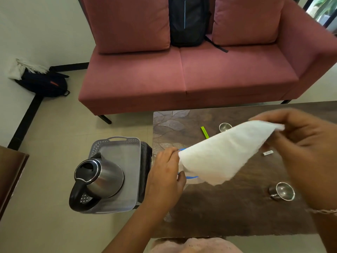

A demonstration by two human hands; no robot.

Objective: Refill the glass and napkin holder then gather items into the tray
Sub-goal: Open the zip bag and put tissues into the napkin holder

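Observation:
A white napkin (pixel 222 154) hangs spread above the dark table (pixel 218 212). My left hand (pixel 166 172) pinches its lower left corner, and my right hand (pixel 308 148) pinches its upper right edge. Under the napkin a blue holder (pixel 191 177) shows only as thin blue rim pieces by my left fingers. One steel glass (pixel 283 191) lies on its side at the right, and a second steel glass (pixel 224 127) sits farther back. A steel kettle (pixel 98 178) with a black handle stands on the grey tray (pixel 127 161), left of the table.
The tray rests on a black stool (pixel 146 157) beside the table's left edge. A green marker (pixel 204 132) and a small white tube (pixel 268 153) lie on the table. A pink sofa (pixel 182 73) with a black backpack (pixel 188 21) stands behind.

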